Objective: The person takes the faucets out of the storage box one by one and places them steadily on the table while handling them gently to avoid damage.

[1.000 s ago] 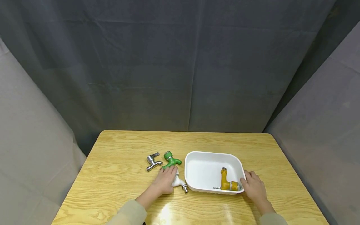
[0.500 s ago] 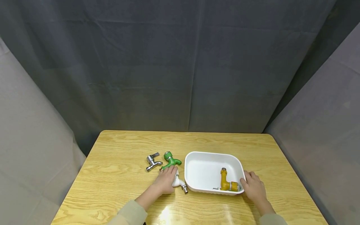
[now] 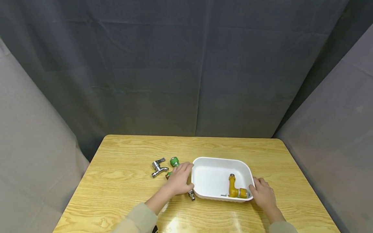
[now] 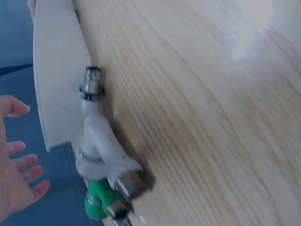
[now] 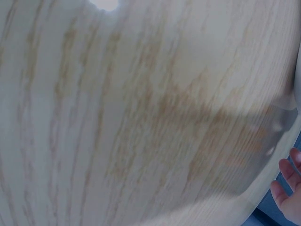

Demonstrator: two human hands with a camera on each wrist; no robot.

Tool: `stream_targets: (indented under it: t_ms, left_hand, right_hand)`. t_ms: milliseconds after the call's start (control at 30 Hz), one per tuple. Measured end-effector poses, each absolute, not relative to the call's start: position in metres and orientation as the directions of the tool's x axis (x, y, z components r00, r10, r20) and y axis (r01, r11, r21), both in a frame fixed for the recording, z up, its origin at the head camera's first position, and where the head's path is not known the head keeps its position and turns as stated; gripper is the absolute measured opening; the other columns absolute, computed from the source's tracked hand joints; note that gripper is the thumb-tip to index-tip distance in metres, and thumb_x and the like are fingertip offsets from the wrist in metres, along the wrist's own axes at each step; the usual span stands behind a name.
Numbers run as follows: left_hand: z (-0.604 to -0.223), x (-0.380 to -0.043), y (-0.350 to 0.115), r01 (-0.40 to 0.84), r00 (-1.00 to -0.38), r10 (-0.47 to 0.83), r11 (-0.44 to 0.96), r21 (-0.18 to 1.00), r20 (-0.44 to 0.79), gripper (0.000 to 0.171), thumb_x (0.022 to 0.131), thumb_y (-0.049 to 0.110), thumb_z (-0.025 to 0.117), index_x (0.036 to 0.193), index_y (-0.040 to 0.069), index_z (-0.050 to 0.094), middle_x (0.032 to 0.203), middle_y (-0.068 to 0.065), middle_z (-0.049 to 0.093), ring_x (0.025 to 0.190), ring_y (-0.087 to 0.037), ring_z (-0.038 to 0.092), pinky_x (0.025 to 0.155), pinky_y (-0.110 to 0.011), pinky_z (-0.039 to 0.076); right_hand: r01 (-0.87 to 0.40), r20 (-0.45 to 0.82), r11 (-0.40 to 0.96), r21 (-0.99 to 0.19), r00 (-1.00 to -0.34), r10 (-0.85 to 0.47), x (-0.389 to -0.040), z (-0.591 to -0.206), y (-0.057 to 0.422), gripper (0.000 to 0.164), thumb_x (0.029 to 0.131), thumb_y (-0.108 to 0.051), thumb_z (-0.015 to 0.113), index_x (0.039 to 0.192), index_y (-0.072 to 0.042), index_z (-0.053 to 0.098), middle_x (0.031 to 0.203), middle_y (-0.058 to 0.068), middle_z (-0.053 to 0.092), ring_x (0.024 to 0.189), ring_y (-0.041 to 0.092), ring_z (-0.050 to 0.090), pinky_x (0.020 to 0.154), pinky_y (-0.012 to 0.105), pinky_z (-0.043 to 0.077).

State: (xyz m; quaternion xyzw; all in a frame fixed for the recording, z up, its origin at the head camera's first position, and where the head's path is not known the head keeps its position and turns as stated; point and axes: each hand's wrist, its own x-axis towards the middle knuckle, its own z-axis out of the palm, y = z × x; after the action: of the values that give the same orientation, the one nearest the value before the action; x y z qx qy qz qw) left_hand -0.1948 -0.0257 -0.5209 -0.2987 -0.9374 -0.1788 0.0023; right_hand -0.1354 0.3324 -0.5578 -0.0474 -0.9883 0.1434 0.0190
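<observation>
My left hand (image 3: 178,180) hovers over a white tap with its fingers loosely spread and nothing in them, fingertips at the left rim of a white basin (image 3: 209,176). The left wrist view shows the white tap (image 4: 101,136) lying on the table against the basin, with a green tap (image 4: 97,197) behind it. From the head view, my hand hides most of both. A chrome tap (image 3: 157,167) lies just left of the green one. My right hand (image 3: 263,194) rests at the basin's right end, thumb at the rim. Inside the basin is a yellow tap (image 3: 233,188).
The wooden table (image 3: 134,191) has rounded far corners. A dark grey curtain (image 3: 151,81) hangs behind it, and pale cloth panels (image 3: 32,139) stand at both sides.
My left hand has moved right and slightly up, from beside the white tap to over it at the basin's left rim. The right hand, basin and taps have stayed put.
</observation>
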Motion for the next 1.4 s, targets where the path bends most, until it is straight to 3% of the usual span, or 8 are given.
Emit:
stream_targets:
  t_ms: [233,500,967,1267,1400]
  left_hand:
    - [-0.516,-0.196,0.003,0.601,-0.799,0.577,0.751,0.272,0.172,0.065,0.077,0.037,0.053,0.134,0.01,0.041,0.133,-0.008,0.042,0.124,-0.022,0.037,0.099,-0.04,0.031]
    - [-0.514,-0.199,0.04,0.639,-0.768,0.603,0.743,0.198,0.214,0.058,0.077,0.038,0.053,0.128,0.011,0.046,0.126,-0.005,0.049,0.116,-0.02,0.043,0.095,-0.037,0.035]
    - [-0.522,-0.201,0.089,0.63,-0.775,0.625,0.752,0.192,0.095,0.063,0.079,0.044,0.055,0.133,0.013,0.043,0.126,-0.001,0.049,0.115,-0.016,0.044,0.091,-0.031,0.035]
    - [-0.532,-0.2,0.114,0.644,-0.765,0.642,0.759,0.1,0.055,0.063,0.076,0.047,0.058,0.129,0.017,0.045,0.117,0.003,0.051,0.104,-0.013,0.047,0.079,-0.027,0.037]
    - [-0.534,-0.197,0.124,0.633,-0.772,0.636,0.766,0.113,0.016,0.061,0.072,0.044,0.062,0.126,0.019,0.047,0.113,0.005,0.052,0.099,-0.011,0.048,0.076,-0.027,0.037]
  right_hand:
    - [0.086,0.023,0.955,-0.284,-0.995,0.097,-0.135,-0.559,0.333,0.047,0.094,-0.031,0.035,0.128,0.0,0.045,0.116,0.025,0.048,0.105,0.042,0.046,0.079,0.06,0.039]
    - [0.079,0.043,0.955,-0.285,-0.994,0.095,-0.135,-0.557,0.332,0.045,0.093,-0.029,0.038,0.127,-0.001,0.046,0.113,0.025,0.049,0.103,0.041,0.047,0.078,0.06,0.04]
    - [0.06,0.067,0.956,-0.288,-0.994,0.083,-0.136,-0.559,0.329,0.043,0.093,-0.029,0.039,0.125,-0.001,0.048,0.111,0.024,0.05,0.101,0.041,0.048,0.078,0.06,0.039]
    - [0.053,0.075,0.96,-0.276,-0.994,0.077,-0.137,-0.559,0.329,0.043,0.093,-0.028,0.039,0.123,0.0,0.049,0.11,0.025,0.051,0.099,0.042,0.049,0.077,0.059,0.04]
    - [0.053,0.074,0.96,-0.275,-0.994,0.077,-0.136,-0.558,0.329,0.043,0.093,-0.028,0.039,0.124,0.0,0.049,0.11,0.025,0.051,0.1,0.041,0.049,0.077,0.059,0.04]
